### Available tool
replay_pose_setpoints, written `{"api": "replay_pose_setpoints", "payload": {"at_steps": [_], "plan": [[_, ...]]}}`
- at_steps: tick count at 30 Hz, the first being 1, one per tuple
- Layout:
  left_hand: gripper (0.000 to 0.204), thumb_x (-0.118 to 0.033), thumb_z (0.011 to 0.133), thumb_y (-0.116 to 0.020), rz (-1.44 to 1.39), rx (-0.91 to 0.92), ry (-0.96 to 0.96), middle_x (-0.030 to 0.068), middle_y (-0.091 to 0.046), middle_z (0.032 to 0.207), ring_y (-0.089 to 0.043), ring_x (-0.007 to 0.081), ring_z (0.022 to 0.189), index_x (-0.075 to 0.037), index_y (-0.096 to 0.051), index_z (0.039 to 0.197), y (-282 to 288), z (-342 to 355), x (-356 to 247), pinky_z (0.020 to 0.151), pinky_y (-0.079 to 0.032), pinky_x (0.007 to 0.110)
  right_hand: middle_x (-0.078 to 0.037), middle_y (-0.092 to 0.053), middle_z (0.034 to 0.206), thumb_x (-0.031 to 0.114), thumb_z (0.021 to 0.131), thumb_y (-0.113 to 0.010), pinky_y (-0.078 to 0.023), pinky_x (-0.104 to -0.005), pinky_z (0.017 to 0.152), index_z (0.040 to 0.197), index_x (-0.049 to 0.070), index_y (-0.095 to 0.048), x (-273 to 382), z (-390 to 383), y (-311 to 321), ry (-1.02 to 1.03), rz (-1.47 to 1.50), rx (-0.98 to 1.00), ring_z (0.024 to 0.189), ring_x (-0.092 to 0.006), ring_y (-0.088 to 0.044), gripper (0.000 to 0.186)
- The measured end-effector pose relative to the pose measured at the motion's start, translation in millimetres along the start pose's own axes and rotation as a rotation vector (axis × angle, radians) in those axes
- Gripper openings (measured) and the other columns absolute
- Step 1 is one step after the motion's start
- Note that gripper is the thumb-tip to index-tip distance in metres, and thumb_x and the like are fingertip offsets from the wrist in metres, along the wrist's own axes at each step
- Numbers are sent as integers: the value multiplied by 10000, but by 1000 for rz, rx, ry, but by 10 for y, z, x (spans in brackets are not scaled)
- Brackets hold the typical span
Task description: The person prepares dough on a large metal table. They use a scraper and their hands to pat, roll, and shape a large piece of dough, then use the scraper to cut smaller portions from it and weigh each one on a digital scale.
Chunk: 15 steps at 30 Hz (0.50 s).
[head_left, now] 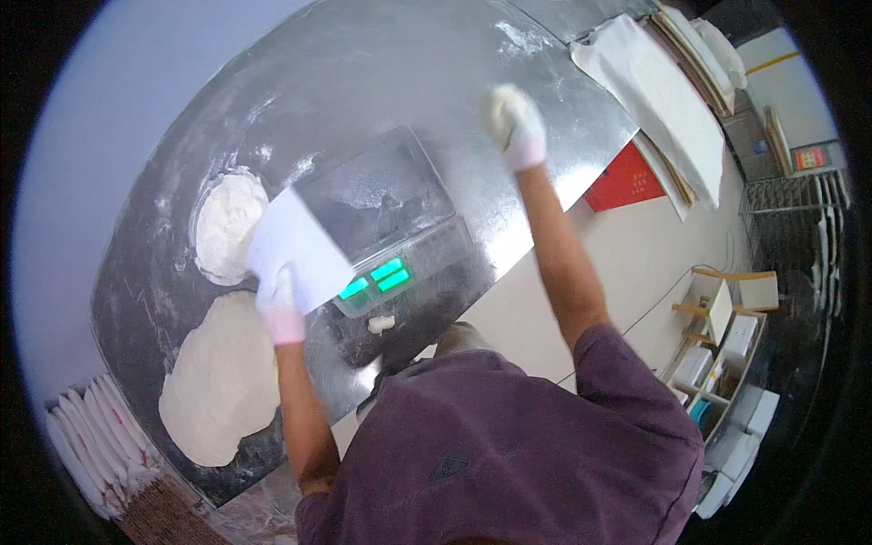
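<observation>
My left hand (280,307), in a white glove with a pink cuff, grips a flat white dough scraper (304,250). The scraper overlaps the left corner of a digital scale (377,195) with a lit green display. Out to the right, above the metal table, my gloved right hand (525,143) is closed on a small cream-coloured dough piece (502,104), slightly blurred. A large slab of dough (218,386) lies left of my left wrist. Beyond it is a heap of white flour (230,222). One small dough scrap (381,323) rests by the scale's near edge.
The metal table (363,73) carries flour smears, and its near edge runs diagonally past my body. White cloth over boards (654,100) lies at the far right. White sacks (95,445) stand at lower left. A wooden stool (722,304) and shelving are on the right.
</observation>
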<state>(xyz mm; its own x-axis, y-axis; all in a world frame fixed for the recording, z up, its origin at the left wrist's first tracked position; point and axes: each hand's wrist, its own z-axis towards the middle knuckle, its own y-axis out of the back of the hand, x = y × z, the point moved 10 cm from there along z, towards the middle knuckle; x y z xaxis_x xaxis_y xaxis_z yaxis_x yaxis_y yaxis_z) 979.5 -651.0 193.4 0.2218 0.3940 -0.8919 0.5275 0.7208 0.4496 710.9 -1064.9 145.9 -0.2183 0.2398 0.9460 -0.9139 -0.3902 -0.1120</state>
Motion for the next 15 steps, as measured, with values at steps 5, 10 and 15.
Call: {"api": "replay_pose_setpoints", "payload": {"at_steps": [5, 10, 15], "plan": [[362, -187, 916, -525, -109, -105, 297, 114, -589, 1153, -549, 199, 1039, 53, -557, 1184, 699, -357, 798, 904, -434, 328, -102, -570, 1120, 274, 876, -564, -427, -329, 825, 1122, 2, -569, 129, 780, 213, -325, 184, -273, 1003, -184, -535, 367], [356, -95, 917, -467, 116, -250, 461, 135, -586, 1141, -562, 230, 1049, 39, -505, 1245, 1684, -1051, 1990, 905, -440, 322, -118, -544, 1187, 219, 841, -606, -419, -334, 908, 1243, -1, -493, 271, 236, -606, -44, -262, -91, 1079, -222, -514, 472], [336, -195, 894, -528, 367, -248, 434, 179, -640, 1058, -592, 257, 1000, 41, -596, 1122, 2255, -634, 2096, 888, -428, 323, -119, -564, 1175, 168, 841, -586, -431, -317, 911, 1184, 18, -553, 22, -1147, -2426, -163, -197, 355, 1053, -215, -546, 375]]}}
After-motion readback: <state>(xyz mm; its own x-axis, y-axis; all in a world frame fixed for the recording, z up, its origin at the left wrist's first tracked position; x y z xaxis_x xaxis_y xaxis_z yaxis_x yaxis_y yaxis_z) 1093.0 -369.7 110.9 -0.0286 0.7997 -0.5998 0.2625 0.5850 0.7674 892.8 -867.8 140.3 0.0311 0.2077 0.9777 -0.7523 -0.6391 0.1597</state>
